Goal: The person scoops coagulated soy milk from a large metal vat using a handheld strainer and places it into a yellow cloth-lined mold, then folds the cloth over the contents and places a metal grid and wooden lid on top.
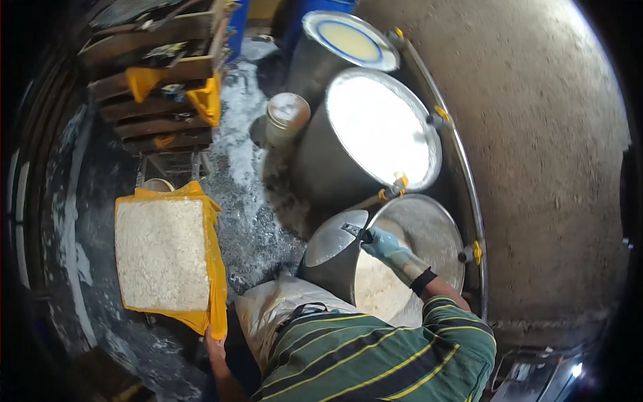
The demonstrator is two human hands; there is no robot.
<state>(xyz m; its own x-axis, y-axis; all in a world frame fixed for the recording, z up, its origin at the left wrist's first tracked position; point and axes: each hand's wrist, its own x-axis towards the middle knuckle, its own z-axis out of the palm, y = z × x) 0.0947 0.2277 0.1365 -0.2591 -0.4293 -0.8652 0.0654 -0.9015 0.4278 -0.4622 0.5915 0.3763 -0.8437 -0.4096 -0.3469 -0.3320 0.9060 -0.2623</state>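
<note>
My right hand (384,248), in a pale blue glove, grips the black handle of a round, shallow metal lid (329,243). That lid is over the near rim of a large metal vat (444,231) holding pale, cream-coloured material (378,286). Down at the left, my left hand (215,345) has hold of the lower corner of a yellow cloth (217,306). The cloth lines a square form filled level with a white, crumbly mass (162,254). Whatever frame lies beneath the cloth is hidden.
A second vat (384,125) brims with bright white foam or liquid; a third vat (346,42) stands behind. Between them and a stack of wooden frames (161,110) is a white bucket (287,118). A metal pipe (464,156) with yellow-handled valves runs along the wall. The floor (246,201) is wet.
</note>
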